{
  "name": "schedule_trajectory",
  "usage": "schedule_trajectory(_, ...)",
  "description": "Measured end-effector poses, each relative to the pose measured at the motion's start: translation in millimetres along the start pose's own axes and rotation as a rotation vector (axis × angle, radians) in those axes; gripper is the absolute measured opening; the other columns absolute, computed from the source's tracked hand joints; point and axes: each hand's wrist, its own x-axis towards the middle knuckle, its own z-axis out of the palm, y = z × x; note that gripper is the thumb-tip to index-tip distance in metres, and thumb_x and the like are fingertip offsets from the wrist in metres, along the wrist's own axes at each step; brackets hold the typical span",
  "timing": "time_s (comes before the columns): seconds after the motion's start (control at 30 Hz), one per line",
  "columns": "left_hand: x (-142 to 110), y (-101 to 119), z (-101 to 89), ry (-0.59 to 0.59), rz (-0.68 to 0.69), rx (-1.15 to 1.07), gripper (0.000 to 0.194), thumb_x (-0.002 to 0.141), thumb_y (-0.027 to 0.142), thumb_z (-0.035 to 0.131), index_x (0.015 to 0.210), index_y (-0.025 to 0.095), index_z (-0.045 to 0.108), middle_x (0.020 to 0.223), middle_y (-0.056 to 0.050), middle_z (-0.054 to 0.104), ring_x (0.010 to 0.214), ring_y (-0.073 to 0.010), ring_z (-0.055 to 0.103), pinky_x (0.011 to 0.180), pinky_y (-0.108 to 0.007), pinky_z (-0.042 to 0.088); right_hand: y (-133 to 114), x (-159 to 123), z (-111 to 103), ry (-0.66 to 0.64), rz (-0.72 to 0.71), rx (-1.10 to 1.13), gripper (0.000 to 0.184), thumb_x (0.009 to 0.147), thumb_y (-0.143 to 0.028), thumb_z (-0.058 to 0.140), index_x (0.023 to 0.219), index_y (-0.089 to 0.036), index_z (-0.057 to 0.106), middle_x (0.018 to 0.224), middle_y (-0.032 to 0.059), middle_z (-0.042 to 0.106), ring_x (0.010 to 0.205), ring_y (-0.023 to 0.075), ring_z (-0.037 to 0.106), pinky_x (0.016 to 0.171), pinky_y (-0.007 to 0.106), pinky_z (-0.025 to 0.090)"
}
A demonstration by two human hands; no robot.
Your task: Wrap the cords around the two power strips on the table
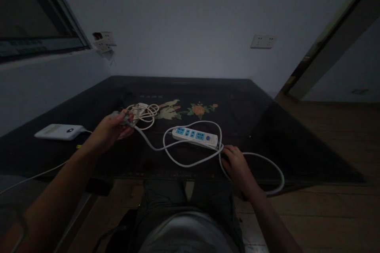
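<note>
A white power strip (194, 137) with blue sockets lies on the dark table in front of me. Its white cable (192, 165) loops around it and trails off to the right past the table's front edge. My left hand (114, 128) is closed on a greyish plug end (126, 119), where that cable seems to finish; its prongs cannot be made out. At the strip's right end my right hand (236, 164) is closed on the cable. A coiled cream cord (151, 112) with a pale block lies just beyond my left hand.
A white power bank (59, 131) with a thin cord lies at the table's left side. Wall sockets (263, 41) are at the back right, with loose, damaged-looking sockets (103, 41) at the back left. The table (237, 95) has a flower and bird picture.
</note>
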Motion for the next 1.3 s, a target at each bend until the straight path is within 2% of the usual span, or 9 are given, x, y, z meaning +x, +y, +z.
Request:
schedule_trajectory(0.1,2,1,5.7,-0.026,0.016,-0.020,0.028,0.080,0.043,0.059,0.081,0.015,0.057,0.045,0.004,0.042,0.039,-0.0076,0.034,0.040,-0.020,0.028,-5,5,2,0.008,0.072,0.093,0.013,0.083,-0.016,0.051,0.087,-0.016,0.064,0.091,0.0098,0.065,0.087,0.0231,0.056,0.078,0.033,0.045)
schedule_trajectory(0.17,2,-1,5.9,-0.028,0.017,-0.030,0.028,0.080,0.043,0.059,0.081,0.015,0.056,0.046,0.004,0.043,0.040,-0.0083,0.036,0.041,-0.020,0.029,-4,7,-1,-0.025,0.114,0.125,0.014,0.085,-0.020,0.051,0.082,-0.017,0.065,0.083,0.0077,0.067,0.080,0.0219,0.058,0.075,0.032,0.044)
schedule_trajectory(0.4,-3,-16,-4.8,0.088,-0.002,0.053,0.029,0.081,0.041,0.062,0.092,0.014,0.056,0.054,0.004,0.047,0.044,-0.0080,0.040,0.043,-0.019,0.030,17,-1,-27,-0.247,0.076,0.249,0.035,0.091,-0.025,0.043,0.119,-0.026,0.063,0.116,0.0052,0.068,0.095,0.0218,0.066,0.084,0.034,0.047)
schedule_trajectory(0.6,-4,-16,-2.6,-0.059,-0.144,0.420,0.036,0.081,0.045,0.061,0.095,0.012,0.062,0.070,0.000,0.057,0.057,-0.0115,0.049,0.055,-0.023,0.038,32,0,-53,-0.356,0.123,0.070,0.037,0.089,-0.016,0.038,0.111,-0.024,0.066,0.101,0.0072,0.070,0.091,0.0210,0.066,0.081,0.032,0.048)
schedule_trajectory(0.73,-2,-19,-3.0,-0.033,-0.148,0.521,0.034,0.083,0.043,0.059,0.098,0.013,0.062,0.069,0.001,0.057,0.062,-0.0132,0.050,0.063,-0.025,0.039,32,5,-52,-0.337,0.130,-0.041,0.039,0.088,-0.008,0.032,0.102,-0.019,0.067,0.095,0.0094,0.065,0.086,0.0188,0.063,0.077,0.028,0.046)
schedule_trajectory(0.9,-3,-18,1.7,0.055,-0.150,0.307,0.037,0.078,0.045,0.066,0.099,0.014,0.062,0.074,0.001,0.058,0.062,-0.0111,0.051,0.062,-0.024,0.039,21,8,-27,-0.243,0.052,-0.065,0.031,0.085,-0.009,0.042,0.106,-0.014,0.064,0.098,0.0118,0.063,0.095,0.0234,0.058,0.086,0.033,0.044)
schedule_trajectory(1.03,-2,-18,16.8,0.056,-0.158,0.098,0.041,0.072,0.046,0.073,0.096,0.015,0.063,0.077,0.000,0.058,0.063,-0.0109,0.052,0.062,-0.024,0.043,10,13,-13,-0.183,0.093,-0.028,0.022,0.083,-0.014,0.051,0.101,-0.011,0.065,0.098,0.0134,0.066,0.093,0.0243,0.059,0.085,0.033,0.045)
schedule_trajectory(1.17,-1,-24,28.5,0.042,-0.166,0.088,0.039,0.074,0.045,0.071,0.100,0.017,0.062,0.079,-0.001,0.059,0.067,-0.0119,0.056,0.064,-0.025,0.046,7,15,-19,-0.246,0.135,0.049,0.024,0.087,-0.020,0.049,0.103,-0.017,0.067,0.094,0.0097,0.071,0.087,0.0217,0.065,0.077,0.029,0.046)
schedule_trajectory(1.3,-1,-25,24.9,0.089,-0.167,0.218,0.035,0.079,0.041,0.066,0.105,0.019,0.059,0.084,-0.002,0.061,0.072,-0.0131,0.059,0.070,-0.026,0.049,14,11,-34,-0.340,0.144,0.043,0.028,0.091,-0.030,0.045,0.103,-0.026,0.071,0.093,0.0069,0.074,0.084,0.0218,0.069,0.072,0.028,0.047)
